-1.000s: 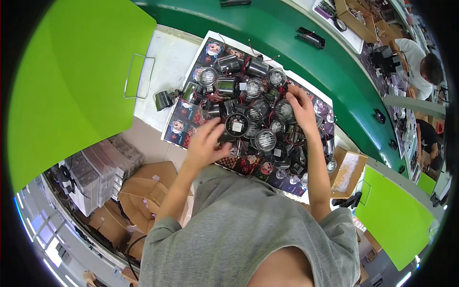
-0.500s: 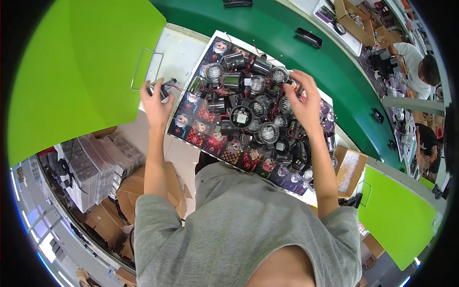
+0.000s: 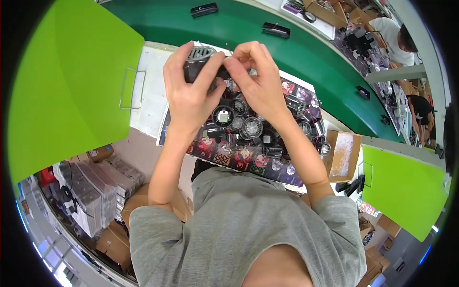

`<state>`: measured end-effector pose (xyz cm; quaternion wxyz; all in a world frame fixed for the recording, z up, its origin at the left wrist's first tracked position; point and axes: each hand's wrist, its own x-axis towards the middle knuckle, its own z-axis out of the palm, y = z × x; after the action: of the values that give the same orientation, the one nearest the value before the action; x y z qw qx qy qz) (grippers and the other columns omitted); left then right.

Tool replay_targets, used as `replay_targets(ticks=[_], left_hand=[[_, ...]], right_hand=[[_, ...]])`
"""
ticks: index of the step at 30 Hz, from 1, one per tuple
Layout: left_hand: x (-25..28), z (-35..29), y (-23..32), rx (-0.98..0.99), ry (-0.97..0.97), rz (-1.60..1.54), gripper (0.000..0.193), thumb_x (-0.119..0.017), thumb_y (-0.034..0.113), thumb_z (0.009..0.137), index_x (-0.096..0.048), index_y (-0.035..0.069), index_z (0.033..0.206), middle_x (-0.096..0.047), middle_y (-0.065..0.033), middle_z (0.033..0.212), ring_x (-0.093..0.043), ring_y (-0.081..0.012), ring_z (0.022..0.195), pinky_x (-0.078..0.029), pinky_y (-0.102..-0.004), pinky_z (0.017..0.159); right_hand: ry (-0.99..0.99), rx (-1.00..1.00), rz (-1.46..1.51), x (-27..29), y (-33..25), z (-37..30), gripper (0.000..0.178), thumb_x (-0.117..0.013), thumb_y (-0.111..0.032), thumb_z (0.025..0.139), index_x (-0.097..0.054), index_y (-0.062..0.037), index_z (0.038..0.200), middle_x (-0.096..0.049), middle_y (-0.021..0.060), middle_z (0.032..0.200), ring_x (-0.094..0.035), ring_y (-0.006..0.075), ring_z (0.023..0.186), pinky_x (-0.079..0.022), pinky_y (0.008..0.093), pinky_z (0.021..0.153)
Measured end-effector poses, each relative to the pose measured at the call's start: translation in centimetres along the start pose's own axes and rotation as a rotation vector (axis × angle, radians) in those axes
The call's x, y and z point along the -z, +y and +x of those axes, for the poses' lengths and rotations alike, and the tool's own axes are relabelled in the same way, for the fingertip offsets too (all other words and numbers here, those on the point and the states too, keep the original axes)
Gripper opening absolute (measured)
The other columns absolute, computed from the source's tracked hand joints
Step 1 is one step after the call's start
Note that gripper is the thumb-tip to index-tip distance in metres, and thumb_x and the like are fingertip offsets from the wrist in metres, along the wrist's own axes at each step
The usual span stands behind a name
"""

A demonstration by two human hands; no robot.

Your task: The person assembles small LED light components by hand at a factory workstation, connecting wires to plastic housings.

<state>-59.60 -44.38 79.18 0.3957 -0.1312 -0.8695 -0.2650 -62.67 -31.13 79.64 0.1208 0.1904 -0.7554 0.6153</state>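
Observation:
My left hand is wrapped round a black cylindrical housing with a ribbed grey grille on top, held raised above the far left part of a printed mat. Close against the right side of this housing, my right hand has its thumb and fingers pinched together. What lies between those fingertips is hidden. Beneath both hands, many similar black housings with ribbed clear ends and thin red wires lie heaped on the mat, among them an open round one showing a white square inside.
A green conveyor belt runs beyond the mat, carrying black parts. An open cardboard box stands at the right. Lime-green panels flank the bench. Wrapped stacks sit at lower left. Other people work at far right.
My left hand has come from the mat's left side to its far edge and now holds a black housing. My right hand has moved left off the heap to meet it. The view has shifted.

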Motion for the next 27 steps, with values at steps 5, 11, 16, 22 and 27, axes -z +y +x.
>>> replay_targets(ticks=[5,11,16,22,27], left_hand=[[-2.8,0.5,1.9,0.055,0.003,-0.125,0.053,-0.072,0.007,0.051,-0.06,0.018,0.101,-0.043,-0.0171,0.111,-0.046,-0.033,0.1,-0.041,-0.0409,0.081],[-5.7,1.0,3.0,0.262,-0.11,-0.283,0.049,-0.072,0.009,0.054,-0.057,0.017,0.1,-0.041,-0.0169,0.109,-0.048,-0.034,0.096,-0.045,-0.0391,0.075],[-8.3,0.2,3.6,0.342,-0.093,-0.286,0.049,-0.075,0.013,0.056,-0.056,0.015,0.101,-0.044,-0.0128,0.104,-0.046,-0.0294,0.098,-0.043,-0.0376,0.078],[-9.0,0.0,3.9,0.474,-0.213,-0.446,0.052,-0.074,0.013,0.056,-0.054,0.012,0.103,-0.044,-0.0129,0.103,-0.044,-0.0299,0.1,-0.04,-0.0378,0.082],[-8.7,1.2,3.2,0.344,-0.161,-0.353,0.055,-0.073,0.013,0.056,-0.051,0.014,0.106,-0.042,-0.0171,0.104,-0.051,-0.0347,0.091,-0.048,-0.0401,0.072]], right_hand=[[-0.057,-0.276,0.321,2.4,0.2,-0.8,0.013,-0.056,-0.011,0.082,-0.048,-0.0009,0.081,-0.056,0.0087,0.068,-0.054,0.016,0.05,-0.045,0.0253,0.045],[0.218,-0.042,-0.302,2.9,2.4,-0.7,0.018,-0.056,-0.012,0.082,-0.044,-0.0013,0.074,-0.056,0.0102,0.061,-0.056,0.0188,0.049,-0.044,0.0291,0.045],[0.317,-0.188,-0.27,3.3,3.5,-1.0,0.02,-0.056,-0.013,0.081,-0.042,-0.0005,0.075,-0.056,0.0136,0.059,-0.057,0.0223,0.049,-0.044,0.0307,0.044],[0.248,-0.034,-0.365,4.7,4.9,-1.2,0.018,-0.057,-0.011,0.08,-0.043,-0.0004,0.077,-0.055,0.0136,0.06,-0.057,0.0236,0.051,-0.044,0.0322,0.047],[0.001,0.032,-0.243,6.2,3.5,0.2,0.022,-0.063,-0.015,0.076,-0.047,-0.0005,0.081,-0.054,0.0131,0.069,-0.056,0.0273,0.054,-0.044,0.0332,0.05]])
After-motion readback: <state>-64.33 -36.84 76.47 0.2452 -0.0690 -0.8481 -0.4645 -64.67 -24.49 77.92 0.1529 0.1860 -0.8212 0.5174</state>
